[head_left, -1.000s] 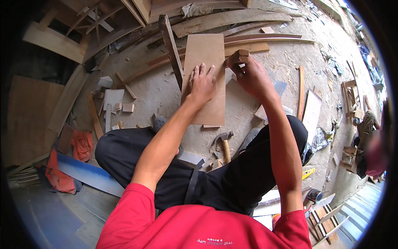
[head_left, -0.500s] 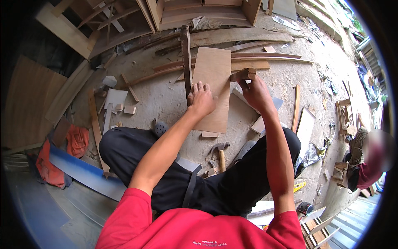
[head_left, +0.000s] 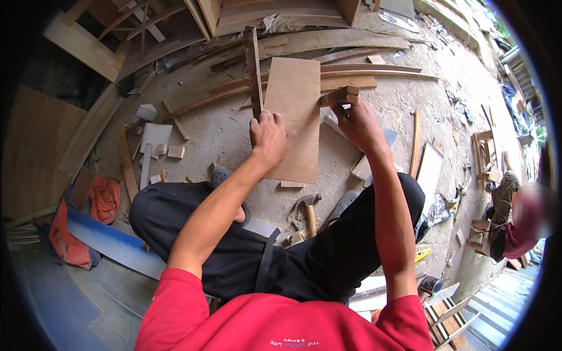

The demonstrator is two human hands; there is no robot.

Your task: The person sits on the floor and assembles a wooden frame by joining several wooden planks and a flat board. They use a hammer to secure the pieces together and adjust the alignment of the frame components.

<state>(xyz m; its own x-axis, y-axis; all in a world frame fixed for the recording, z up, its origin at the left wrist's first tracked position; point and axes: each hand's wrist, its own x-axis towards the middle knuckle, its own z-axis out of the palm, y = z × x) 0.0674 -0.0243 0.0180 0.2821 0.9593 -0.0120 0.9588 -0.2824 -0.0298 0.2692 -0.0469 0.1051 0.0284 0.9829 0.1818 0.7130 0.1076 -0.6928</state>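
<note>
A rectangular light-brown plywood panel [head_left: 294, 117] lies in front of my crossed legs. My left hand [head_left: 270, 139] rests at its left edge, with the fingers curled over the edge. A narrow dark-brown wooden strip [head_left: 253, 70] runs along that side, reaching from beside my left fingers to beyond the panel's far end. At the panel's right edge, my right hand [head_left: 358, 120] grips a small brown wooden block [head_left: 341, 96] between thumb and fingers. The underside of the panel and the tips of some left fingers are hidden.
A claw hammer [head_left: 309, 212] lies between my legs. Long boards [head_left: 328, 44] spread across the floor beyond the panel, near a wooden cabinet [head_left: 281, 20]. Offcuts [head_left: 175, 151] lie at left, beyond orange cloth [head_left: 105, 199]. Another person [head_left: 521, 228] sits at far right.
The whole view has shifted slightly, so most things appear a little further left and up. My left hand has slid slightly left along the panel's edge area. The right hand still holds the block.
</note>
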